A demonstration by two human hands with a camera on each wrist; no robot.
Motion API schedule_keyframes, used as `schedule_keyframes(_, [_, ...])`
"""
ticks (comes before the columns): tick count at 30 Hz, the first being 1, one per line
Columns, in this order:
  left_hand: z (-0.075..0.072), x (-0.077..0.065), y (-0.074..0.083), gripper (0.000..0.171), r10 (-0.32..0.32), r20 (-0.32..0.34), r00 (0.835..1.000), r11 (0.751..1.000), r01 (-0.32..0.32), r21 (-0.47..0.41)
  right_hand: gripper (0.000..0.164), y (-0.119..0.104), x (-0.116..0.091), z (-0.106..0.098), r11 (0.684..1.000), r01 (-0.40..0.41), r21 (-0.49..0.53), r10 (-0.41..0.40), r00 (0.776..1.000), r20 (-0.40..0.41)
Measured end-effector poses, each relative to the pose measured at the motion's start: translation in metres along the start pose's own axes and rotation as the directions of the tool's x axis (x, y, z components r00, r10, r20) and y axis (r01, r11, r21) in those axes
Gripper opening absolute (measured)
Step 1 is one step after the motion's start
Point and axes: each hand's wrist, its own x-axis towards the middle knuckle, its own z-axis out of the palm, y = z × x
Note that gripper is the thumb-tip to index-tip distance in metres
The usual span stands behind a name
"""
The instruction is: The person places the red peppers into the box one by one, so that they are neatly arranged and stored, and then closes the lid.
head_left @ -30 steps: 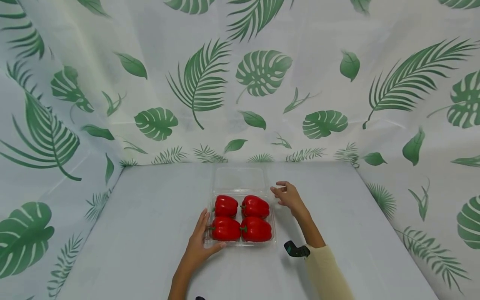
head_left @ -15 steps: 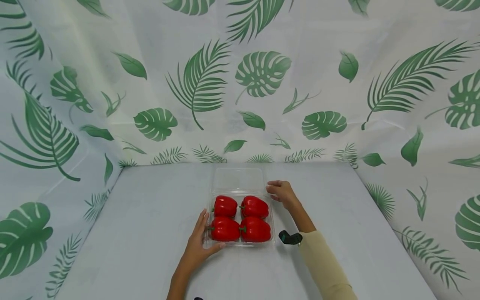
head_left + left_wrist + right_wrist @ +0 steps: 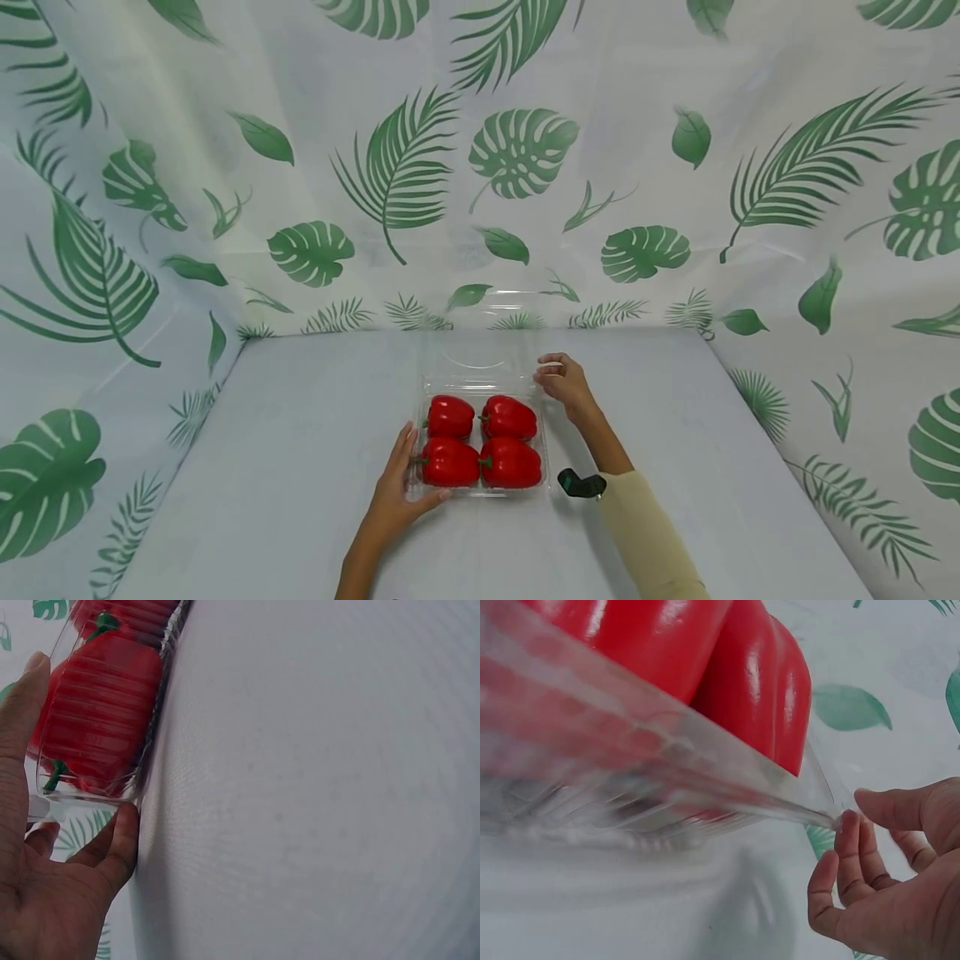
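Observation:
Several red bell peppers [image 3: 450, 463] with green stems lie in two rows in a clear plastic clamshell container [image 3: 487, 492]. Its clear lid [image 3: 480, 357], hinged at the far side, stands raised. My left hand [image 3: 393, 496] holds the near left corner, fingers along the left wall and thumb along the front. In the left wrist view, fingertips of that hand [image 3: 64, 885] touch the container's end wall. At the far right, by the hinge, my right hand [image 3: 564, 385] has its fingers curled. The right wrist view shows this hand [image 3: 900, 877] pinching the clear plastic edge between thumb and fingertips.
The container rests on a white-covered table [image 3: 315, 433]. Behind it rises a white backdrop [image 3: 435, 67] with green leaf prints, which also covers both sides. A black wrist-worn device [image 3: 581, 483] sits by the right sleeve [image 3: 648, 533].
The lid has risen from lying back flat to standing up at the far side. My right hand has shifted slightly left to the container's edge. The left hand has stayed in place.

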Motion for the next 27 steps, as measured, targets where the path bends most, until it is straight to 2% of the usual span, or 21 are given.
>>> schedule_keyframes(5, [0.000,-0.001,-0.002,0.104,0.012,-0.007,1.000,1.000,-0.012,-0.008,0.030,0.004,-0.010,-0.004,0.994,0.108,-0.001,-0.108,0.994,0.014])
schedule_keyframes(13, [0.000,0.000,-0.001,0.103,0.014,0.003,1.000,1.000,-0.014,-0.023,0.019,0.011,-0.020,-0.016,0.966,0.248,-0.080,-0.243,0.968,0.061])
schedule_keyframes(19, [0.000,0.000,0.000,0.105,0.011,0.007,1.000,0.999,-0.010,-0.052,0.011,0.015,-0.028,-0.023,0.952,0.260,-0.161,-0.248,0.965,0.088])
schedule_keyframes(24, [0.001,-0.002,-0.001,0.114,-0.048,0.005,0.999,0.996,0.048,-0.082,0.013,0.018,-0.035,-0.023,0.964,0.225,-0.138,-0.209,0.970,0.124])
schedule_keyframes(27, [0.000,-0.003,-0.002,0.120,-0.053,-0.002,0.999,0.996,0.052,-0.067,0.014,0.011,-0.046,-0.021,0.963,0.235,-0.129,-0.216,0.965,0.146])
